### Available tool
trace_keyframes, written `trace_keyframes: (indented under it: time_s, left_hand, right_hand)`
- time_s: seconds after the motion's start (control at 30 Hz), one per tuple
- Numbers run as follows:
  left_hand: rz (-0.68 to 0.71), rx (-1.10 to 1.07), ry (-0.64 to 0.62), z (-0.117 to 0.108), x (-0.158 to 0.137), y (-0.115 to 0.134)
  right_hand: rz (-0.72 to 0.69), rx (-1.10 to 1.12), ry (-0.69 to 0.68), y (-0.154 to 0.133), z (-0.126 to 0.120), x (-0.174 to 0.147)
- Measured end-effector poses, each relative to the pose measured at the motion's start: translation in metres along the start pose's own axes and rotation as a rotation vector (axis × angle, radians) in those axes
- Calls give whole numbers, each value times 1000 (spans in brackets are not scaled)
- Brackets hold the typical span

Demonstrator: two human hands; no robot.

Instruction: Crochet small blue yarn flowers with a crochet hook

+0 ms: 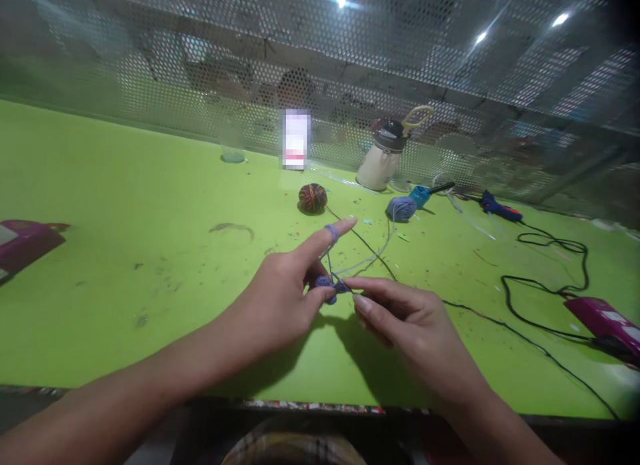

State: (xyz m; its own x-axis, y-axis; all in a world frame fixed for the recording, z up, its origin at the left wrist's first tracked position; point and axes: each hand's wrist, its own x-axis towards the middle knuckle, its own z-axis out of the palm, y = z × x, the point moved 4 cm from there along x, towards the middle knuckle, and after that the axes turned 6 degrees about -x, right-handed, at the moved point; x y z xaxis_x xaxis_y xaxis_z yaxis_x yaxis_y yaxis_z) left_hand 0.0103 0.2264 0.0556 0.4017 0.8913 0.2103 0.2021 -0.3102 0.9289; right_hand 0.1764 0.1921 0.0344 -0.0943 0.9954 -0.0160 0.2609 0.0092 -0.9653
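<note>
My left hand (283, 295) pinches a small blue-purple crochet piece (324, 283) between thumb and fingers. Its index finger points out to the right, with blue yarn (331, 234) looped around it. Close against the piece, my right hand (400, 318) is closed with thumb and index finger on a thin dark crochet hook (352, 291), mostly hidden by the fingers. A strand runs from the work to a blue yarn ball (401, 209) beyond the hands. Farther left lies a dark multicoloured yarn ball (313, 198), its strand trailing right under my hands.
A lit phone (296, 139) leans on the perforated metal screen (175, 85). Right of it stand a whitish jar (379, 166) with yellow-handled scissors (417, 117) on top, a teal container (420, 197) and a blue glue gun (500, 207). Magenta boxes (605, 321) sit at both sides of the green table (125, 205).
</note>
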Motion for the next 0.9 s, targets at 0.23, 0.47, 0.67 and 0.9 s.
trace_keyframes:
  time_s: [0.23, 0.47, 0.67, 0.9]
  left_hand:
    - [263, 204, 40, 6, -4, -3]
    - [712, 637, 147, 17, -17, 0]
    - [648, 228, 254, 8, -17, 8]
    - [-254, -771, 55, 1, 2, -10]
  right_hand:
    - [73, 131, -20, 14, 2, 5]
    - [104, 294, -1, 12, 8, 7]
    - [78, 650, 77, 5, 27, 0]
    - [-125, 415, 137, 10, 21, -3]
